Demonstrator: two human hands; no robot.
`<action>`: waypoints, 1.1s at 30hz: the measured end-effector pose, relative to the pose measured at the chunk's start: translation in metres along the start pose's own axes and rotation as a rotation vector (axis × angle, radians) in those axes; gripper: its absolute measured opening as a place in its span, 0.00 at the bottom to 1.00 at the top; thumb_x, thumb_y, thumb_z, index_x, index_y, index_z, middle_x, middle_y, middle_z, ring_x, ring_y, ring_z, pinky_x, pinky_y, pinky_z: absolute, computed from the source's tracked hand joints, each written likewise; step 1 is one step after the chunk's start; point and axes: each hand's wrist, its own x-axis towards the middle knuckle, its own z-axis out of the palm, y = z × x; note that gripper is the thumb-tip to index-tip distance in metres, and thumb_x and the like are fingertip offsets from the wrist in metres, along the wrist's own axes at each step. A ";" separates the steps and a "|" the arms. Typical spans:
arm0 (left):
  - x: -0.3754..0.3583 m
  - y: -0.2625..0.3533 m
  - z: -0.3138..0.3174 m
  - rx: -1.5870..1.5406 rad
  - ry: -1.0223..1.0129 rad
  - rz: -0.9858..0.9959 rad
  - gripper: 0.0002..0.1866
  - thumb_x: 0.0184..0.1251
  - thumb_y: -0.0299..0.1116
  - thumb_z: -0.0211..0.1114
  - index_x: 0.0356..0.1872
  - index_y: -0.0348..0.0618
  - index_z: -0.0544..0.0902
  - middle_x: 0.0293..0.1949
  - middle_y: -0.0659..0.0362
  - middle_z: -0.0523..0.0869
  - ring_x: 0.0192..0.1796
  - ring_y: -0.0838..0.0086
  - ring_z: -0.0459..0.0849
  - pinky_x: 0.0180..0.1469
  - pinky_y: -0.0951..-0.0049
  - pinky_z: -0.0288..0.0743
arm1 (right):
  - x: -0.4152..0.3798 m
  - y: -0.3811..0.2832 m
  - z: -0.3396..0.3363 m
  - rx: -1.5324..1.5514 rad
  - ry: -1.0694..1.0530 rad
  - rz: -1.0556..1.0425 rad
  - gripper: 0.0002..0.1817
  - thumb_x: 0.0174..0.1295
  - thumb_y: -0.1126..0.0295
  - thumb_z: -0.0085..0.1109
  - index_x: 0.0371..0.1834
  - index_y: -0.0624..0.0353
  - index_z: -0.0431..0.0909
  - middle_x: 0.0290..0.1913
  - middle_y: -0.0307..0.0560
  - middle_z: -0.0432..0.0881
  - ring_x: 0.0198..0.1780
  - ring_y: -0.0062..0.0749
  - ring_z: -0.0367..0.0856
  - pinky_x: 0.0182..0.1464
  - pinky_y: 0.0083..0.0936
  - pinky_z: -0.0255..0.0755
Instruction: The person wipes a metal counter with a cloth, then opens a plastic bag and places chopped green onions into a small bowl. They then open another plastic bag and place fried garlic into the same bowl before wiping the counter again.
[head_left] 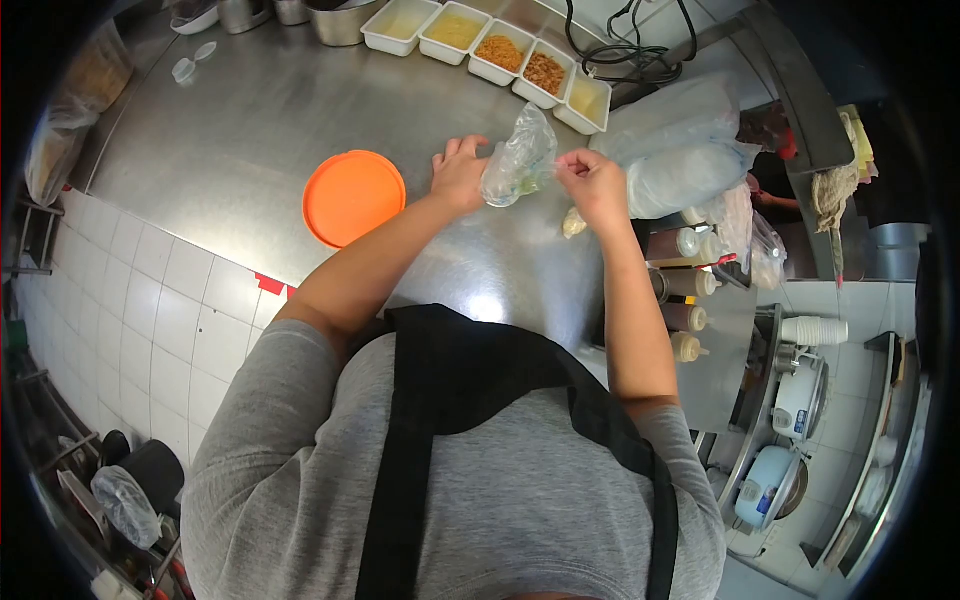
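A crumpled clear plastic bag (pixel 522 160) is over the steel worktop, with something greenish showing low in it. My right hand (pixel 595 188) pinches the bag's right edge between thumb and fingertips. On the bag's other side is my left hand (pixel 460 174), its visible fingers apart and bent toward the worktop; the bag overlaps its right side. Left of that hand lies a round orange lid or plate (pixel 354 198). A small pale yellowish piece (pixel 574 223) sits just below my right wrist.
White tubs (pixel 455 32) of toppings line the back of the steel worktop (pixel 250 110). Large plastic bags (pixel 690 150) are piled to the right, with squeeze bottles (pixel 685 280) nearer me. Black cables (pixel 635 55) lie coiled at the back right. Small clear cups (pixel 184 70) stand back left.
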 end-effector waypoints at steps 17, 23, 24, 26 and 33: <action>0.000 -0.001 0.001 0.000 0.011 -0.012 0.16 0.53 0.40 0.63 0.46 0.62 0.82 0.62 0.60 0.64 0.64 0.65 0.58 0.62 0.61 0.54 | -0.006 0.005 -0.009 0.408 -0.072 0.175 0.14 0.49 0.80 0.60 0.42 0.63 0.77 0.36 0.43 0.78 0.31 0.20 0.76 0.33 0.17 0.71; -0.001 0.000 0.001 0.031 0.008 0.001 0.21 0.46 0.39 0.71 0.47 0.63 0.82 0.61 0.61 0.65 0.64 0.65 0.58 0.61 0.60 0.55 | -0.004 0.013 -0.020 -0.075 -0.044 -0.020 0.17 0.47 0.76 0.61 0.44 0.62 0.77 0.40 0.44 0.78 0.28 0.22 0.76 0.31 0.18 0.70; -0.001 0.001 0.000 0.028 0.004 -0.006 0.22 0.45 0.40 0.71 0.47 0.63 0.82 0.61 0.61 0.65 0.64 0.65 0.58 0.61 0.60 0.55 | -0.004 0.015 -0.017 0.113 -0.062 0.030 0.17 0.48 0.77 0.61 0.43 0.63 0.76 0.38 0.43 0.78 0.29 0.22 0.76 0.32 0.18 0.71; -0.001 0.003 -0.002 0.022 -0.003 -0.023 0.23 0.43 0.41 0.72 0.47 0.64 0.82 0.61 0.61 0.65 0.64 0.65 0.58 0.61 0.59 0.55 | -0.006 0.020 -0.002 0.490 -0.099 0.129 0.16 0.49 0.77 0.62 0.43 0.64 0.76 0.34 0.41 0.79 0.30 0.21 0.76 0.32 0.17 0.73; -0.001 0.000 -0.003 -0.023 -0.011 -0.027 0.22 0.44 0.39 0.71 0.46 0.63 0.83 0.61 0.62 0.65 0.64 0.65 0.58 0.62 0.59 0.55 | -0.007 0.024 0.023 0.381 -0.079 0.236 0.15 0.49 0.76 0.63 0.42 0.63 0.77 0.33 0.42 0.80 0.30 0.20 0.77 0.32 0.18 0.74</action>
